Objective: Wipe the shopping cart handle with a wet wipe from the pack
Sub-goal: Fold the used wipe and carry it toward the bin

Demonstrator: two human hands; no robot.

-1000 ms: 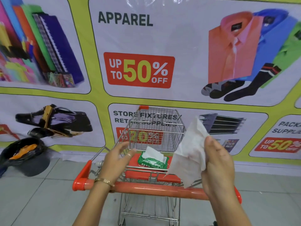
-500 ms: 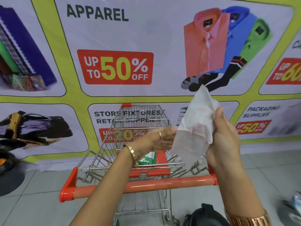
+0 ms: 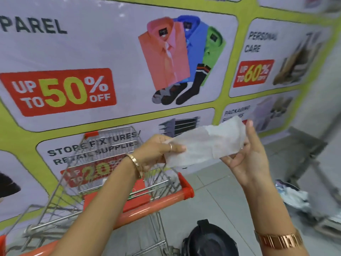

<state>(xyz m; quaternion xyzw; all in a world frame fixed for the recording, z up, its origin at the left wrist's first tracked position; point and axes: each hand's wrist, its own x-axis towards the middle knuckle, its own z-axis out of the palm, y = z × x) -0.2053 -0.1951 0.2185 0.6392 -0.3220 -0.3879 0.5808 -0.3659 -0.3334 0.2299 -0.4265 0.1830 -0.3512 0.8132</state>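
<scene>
Store banner wall behind, view swung right. Wet wipe, bunched a moment ago, now stretched flat between left hand and right hand, both pinching its ends; cart handle below the hands, unwiped.

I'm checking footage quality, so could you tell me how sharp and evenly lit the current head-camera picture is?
Head view: motion blur smears the cart wires and banner lettering; the wipe and both hands, left and right, are soft; wide-angle tilt slants the wall; lighting flat, no harsh shadows or glare.
</scene>
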